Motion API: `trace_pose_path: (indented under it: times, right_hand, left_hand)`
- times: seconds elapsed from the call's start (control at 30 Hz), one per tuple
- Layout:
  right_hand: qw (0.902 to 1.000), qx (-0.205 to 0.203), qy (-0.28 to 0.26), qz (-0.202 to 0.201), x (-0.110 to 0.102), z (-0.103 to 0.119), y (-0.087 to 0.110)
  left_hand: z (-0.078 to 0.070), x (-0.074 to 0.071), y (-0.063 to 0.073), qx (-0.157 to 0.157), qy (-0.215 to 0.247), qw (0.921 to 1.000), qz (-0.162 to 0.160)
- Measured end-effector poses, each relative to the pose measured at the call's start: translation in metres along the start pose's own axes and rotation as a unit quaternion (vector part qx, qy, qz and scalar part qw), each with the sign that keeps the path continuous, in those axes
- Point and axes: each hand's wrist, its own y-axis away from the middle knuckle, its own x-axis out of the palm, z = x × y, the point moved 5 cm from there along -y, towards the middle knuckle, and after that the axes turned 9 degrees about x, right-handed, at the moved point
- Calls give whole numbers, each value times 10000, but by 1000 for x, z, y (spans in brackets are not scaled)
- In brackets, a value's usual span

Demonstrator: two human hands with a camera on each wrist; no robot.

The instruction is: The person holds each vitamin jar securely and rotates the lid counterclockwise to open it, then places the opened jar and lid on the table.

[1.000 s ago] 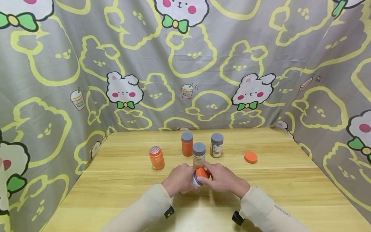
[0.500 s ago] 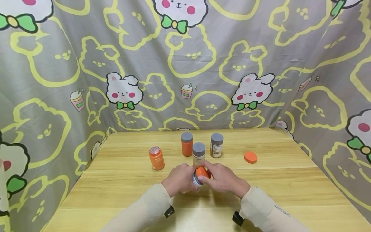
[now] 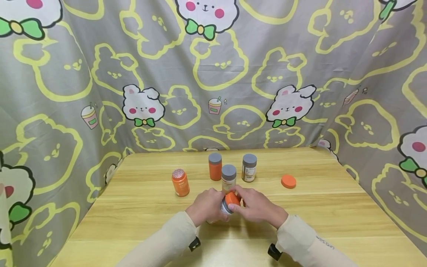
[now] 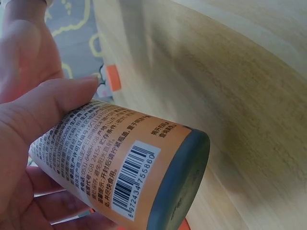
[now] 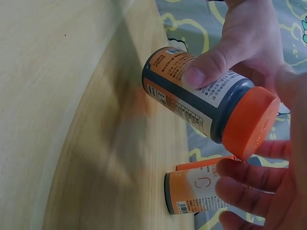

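Bottle (image 5: 192, 103) before four others (image 3: 215, 172), loose cap (image 3: 288, 181) (right)

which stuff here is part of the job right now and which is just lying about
Apparently in the job:
tilted bottle, gripped by the left hand
orange cap on its end, held by the right hand

Seemingly just there for now:
capless orange bottle
orange bottle with grey cap
nearer pale-labelled bottle
farther pale-labelled bottle
loose orange cap

Held bottle (image 5: 187, 101): smooth plastic; cap (image 5: 252, 122): matt plastic; tabletop (image 3: 116, 207): smooth, wood-grained; curtain (image 3: 233, 91): cloth.
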Motion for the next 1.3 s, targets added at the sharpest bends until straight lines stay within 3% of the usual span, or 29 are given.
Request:
trace_pose_path:
  times: [0.43,0.67,0.97,1.3]
  right_hand:
    - [9996,-220,-155,-87,-1,2,0]
    - [9997,13,44,-237,0,1,-2]
    - [9997,-210,-127,-56,0,3,-2]
    - [9997,19,97,-202,-3,2,-1]
  left_hand:
    - [1,-1,2,11,-57,10000,6]
    - [-1,-2,1,85,-97,9999,-46]
    - [1,0,1,-10,-78,10000,14]
    - [-1,0,0,-1,-65,10000,-1]
